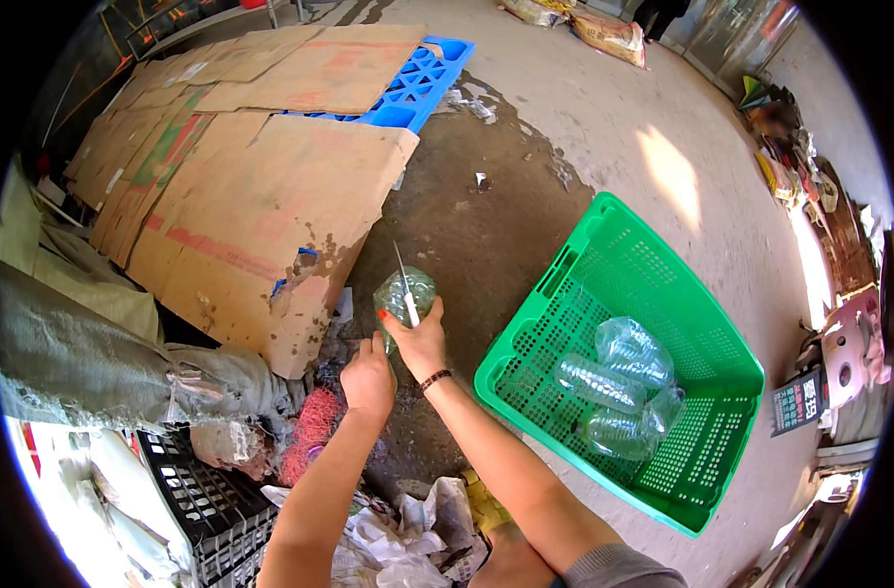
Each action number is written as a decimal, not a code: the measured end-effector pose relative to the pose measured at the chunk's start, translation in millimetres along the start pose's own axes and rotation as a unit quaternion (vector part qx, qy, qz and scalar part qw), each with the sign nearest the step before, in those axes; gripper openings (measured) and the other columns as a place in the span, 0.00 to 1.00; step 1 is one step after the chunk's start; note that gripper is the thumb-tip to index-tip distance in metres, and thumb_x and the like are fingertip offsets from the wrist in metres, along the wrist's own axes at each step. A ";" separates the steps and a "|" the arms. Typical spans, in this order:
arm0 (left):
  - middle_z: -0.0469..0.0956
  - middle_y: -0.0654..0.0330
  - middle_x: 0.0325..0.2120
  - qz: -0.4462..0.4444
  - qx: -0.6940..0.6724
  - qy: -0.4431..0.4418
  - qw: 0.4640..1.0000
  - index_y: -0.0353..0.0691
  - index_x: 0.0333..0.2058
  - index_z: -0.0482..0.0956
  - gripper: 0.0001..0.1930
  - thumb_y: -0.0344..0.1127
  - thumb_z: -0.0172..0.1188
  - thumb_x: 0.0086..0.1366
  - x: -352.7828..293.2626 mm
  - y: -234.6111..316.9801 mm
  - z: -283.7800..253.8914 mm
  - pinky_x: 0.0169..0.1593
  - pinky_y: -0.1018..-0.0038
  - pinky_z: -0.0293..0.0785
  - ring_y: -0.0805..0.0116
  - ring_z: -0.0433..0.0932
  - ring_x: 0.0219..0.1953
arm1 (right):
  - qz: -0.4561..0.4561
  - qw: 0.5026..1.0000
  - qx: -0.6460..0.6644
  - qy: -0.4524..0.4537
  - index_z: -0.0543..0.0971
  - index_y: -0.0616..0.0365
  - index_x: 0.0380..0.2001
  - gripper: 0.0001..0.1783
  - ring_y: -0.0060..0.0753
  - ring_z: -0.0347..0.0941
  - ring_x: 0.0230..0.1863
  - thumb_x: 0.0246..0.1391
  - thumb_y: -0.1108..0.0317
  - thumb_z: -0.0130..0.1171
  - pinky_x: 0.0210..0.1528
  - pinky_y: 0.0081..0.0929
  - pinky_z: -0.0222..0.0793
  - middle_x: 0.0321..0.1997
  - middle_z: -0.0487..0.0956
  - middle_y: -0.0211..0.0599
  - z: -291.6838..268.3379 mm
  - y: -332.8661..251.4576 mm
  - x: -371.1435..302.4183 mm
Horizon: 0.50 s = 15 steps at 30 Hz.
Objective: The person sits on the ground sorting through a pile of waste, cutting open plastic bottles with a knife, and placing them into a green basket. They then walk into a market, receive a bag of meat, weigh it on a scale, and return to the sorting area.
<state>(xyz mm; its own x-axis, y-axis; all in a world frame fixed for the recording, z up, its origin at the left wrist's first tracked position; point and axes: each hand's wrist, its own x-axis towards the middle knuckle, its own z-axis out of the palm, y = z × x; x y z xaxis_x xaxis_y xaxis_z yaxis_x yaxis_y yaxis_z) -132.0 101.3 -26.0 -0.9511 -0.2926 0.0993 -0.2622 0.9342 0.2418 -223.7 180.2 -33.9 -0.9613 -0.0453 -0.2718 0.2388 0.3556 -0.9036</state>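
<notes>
Okay, quick one: both my hands are up front, low over the wet floor point(496, 206), with the green bottle point(388, 296) between and just beyond them. My right hand point(422, 345), the one with the dark bracelet point(434, 380), has its fingers clenched around the white handle of the knife point(410, 304). My left hand point(368, 380) sits lower and closer to me, fingers curled shut and apparently gripping the bottle's near end; the exact hold is hidden. Key relation: the knife lies across the bottle as I look down, long axis pointing away from me, tip leaning a little left and past the bottle's far edge. Can't tell whether the blade touches the plastic or just passes above it. Bottle's own long axis is foreshortened, so no firm call there. Right hand is higher up on the bottle and also the nearer one to the green basket point(643, 255), which stands tilted in view on my right, clear bottles point(638, 353) inside. Left of the bottle, well within view, cardboard point(261, 196) covers most of a blue pallet point(417, 83); red mesh point(312, 436) bunches near my left forearm, black crate point(197, 490) beyond it.
</notes>
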 end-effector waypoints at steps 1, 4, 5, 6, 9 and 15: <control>0.77 0.55 0.37 0.007 0.011 -0.005 1.000 0.34 0.54 0.73 0.26 0.27 0.61 0.54 -1.6 1.9 1.3 0.36 0.67 0.80 0.56 0.82 0.37 | -0.013 1.000 -0.005 0.004 0.51 0.73 0.68 0.58 0.58 0.81 0.45 0.47 0.47 0.71 0.46 0.44 0.76 0.43 0.82 0.62 0.4 -1.6 -0.6; 0.76 0.55 0.40 -0.001 0.006 -0.049 0.999 0.34 0.55 0.72 0.28 0.27 0.64 0.53 -3.9 8.3 -1.8 0.40 0.66 0.80 0.54 0.80 0.40 | -0.039 0.999 -0.006 0.018 0.57 0.71 0.65 0.48 0.55 0.82 0.41 0.50 0.54 0.68 0.43 0.43 0.76 0.39 0.82 0.59 2.3 -1.1 -0.9; 0.75 0.53 0.42 -0.002 -0.020 -0.024 1.000 0.35 0.56 0.71 0.29 0.28 0.64 0.53 -5.3 9.3 -4.7 0.43 0.64 0.79 0.52 0.79 0.43 | -0.038 0.999 0.005 0.025 0.61 0.70 0.62 0.42 0.51 0.82 0.40 0.51 0.57 0.67 0.42 0.41 0.76 0.38 0.83 0.56 2.1 0.4 -0.3; 0.75 0.52 0.44 -0.001 -0.048 0.002 0.999 0.35 0.57 0.71 0.29 0.28 0.64 0.54 -5.8 11.0 -7.2 0.45 0.62 0.78 0.51 0.79 0.45 | -0.038 0.999 0.016 0.034 0.64 0.69 0.60 0.37 0.47 0.82 0.38 0.53 0.61 0.66 0.41 0.38 0.76 0.36 0.83 0.53 1.1 2.2 1.8; 0.73 0.49 0.49 -0.046 -0.139 0.083 0.986 0.35 0.59 0.69 0.32 0.28 0.65 0.55 -10.6 18.1 -9.2 0.50 0.57 0.75 0.44 0.75 0.50 | -0.067 0.995 0.031 0.062 0.69 0.65 0.56 0.25 0.43 0.82 0.32 0.57 0.69 0.60 0.35 0.38 0.76 0.33 0.83 0.47 -1.7 5.8 6.2; 0.75 0.42 0.49 -0.093 -0.231 0.038 0.968 0.37 0.62 0.67 0.33 0.26 0.64 0.56 -26.1 2.0 14.9 0.52 0.53 0.73 0.39 0.75 0.50 | -0.115 0.991 0.013 0.070 0.69 0.63 0.56 0.22 0.42 0.82 0.29 0.59 0.73 0.57 0.32 0.39 0.76 0.30 0.82 0.47 -7.1 -2.2 2.5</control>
<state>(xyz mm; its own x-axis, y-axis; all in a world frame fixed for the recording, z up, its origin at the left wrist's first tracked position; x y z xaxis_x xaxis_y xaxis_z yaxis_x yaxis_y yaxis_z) -110.1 113.9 -42.5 -0.8756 -0.4765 0.0789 -0.3094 0.6787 0.6660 -227.5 185.9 -30.2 -0.9999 0.0080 -0.0114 0.0134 0.3264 -0.9451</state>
